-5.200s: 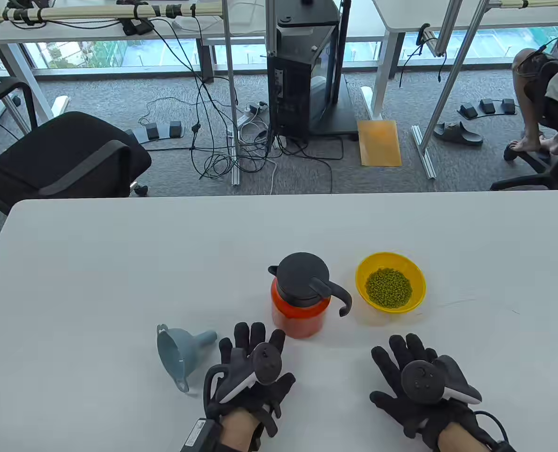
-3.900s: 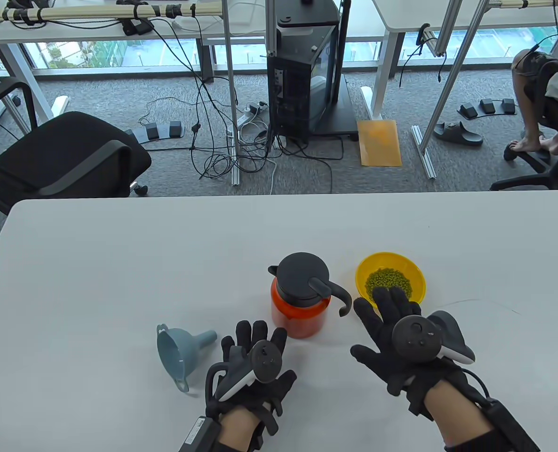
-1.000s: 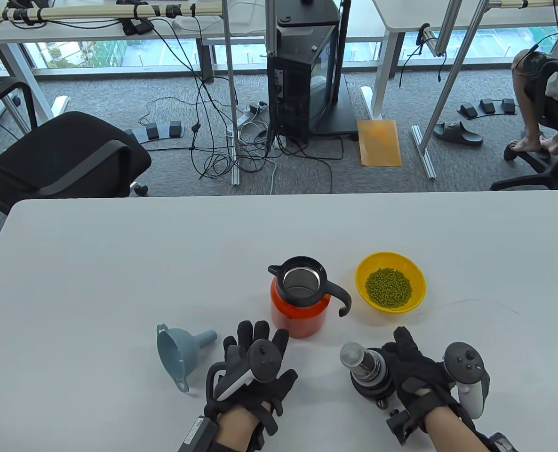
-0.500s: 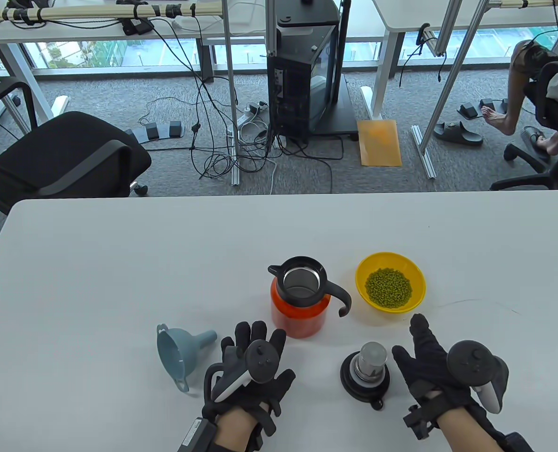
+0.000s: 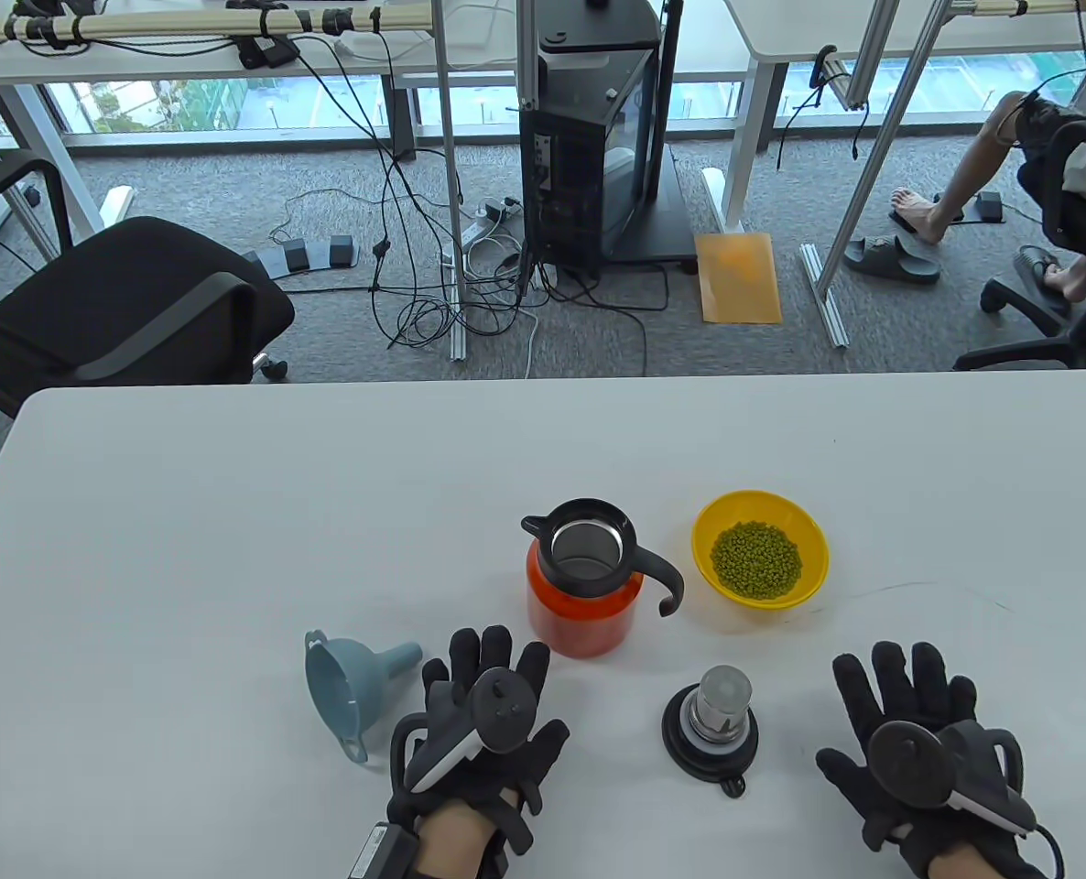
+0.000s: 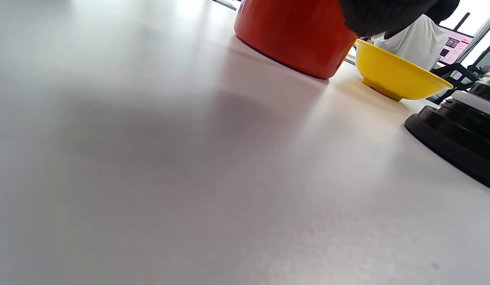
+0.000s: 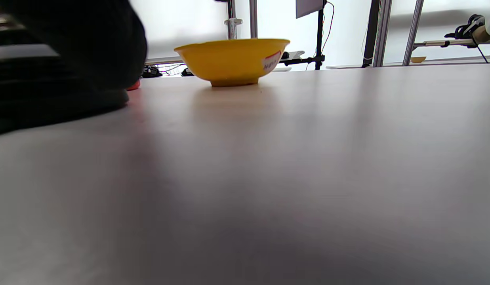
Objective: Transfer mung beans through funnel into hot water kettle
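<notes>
Resting flat with fingers spread, the right gloved hand [image 5: 918, 746] has let go of the black kettle lid [image 5: 711, 728], which now sits upturned beside it. The orange kettle [image 5: 587, 577] stands open near the yellow bowl of mung beans [image 5: 760, 558]; the left hand [image 5: 483, 723] stays splayed by the blue-grey plastic funnel [image 5: 351, 682].

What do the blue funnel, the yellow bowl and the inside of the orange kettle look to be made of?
The pale blue funnel looks like matte moulded plastic: dull, even colour, with a moulded tab handle. The yellow bowl seems to be smooth, slightly glossy plastic, though melamine is possible; it bears a small sticker. The orange kettle with black collar shows a shiny grey liner in its open mouth, likely stainless steel.
</notes>
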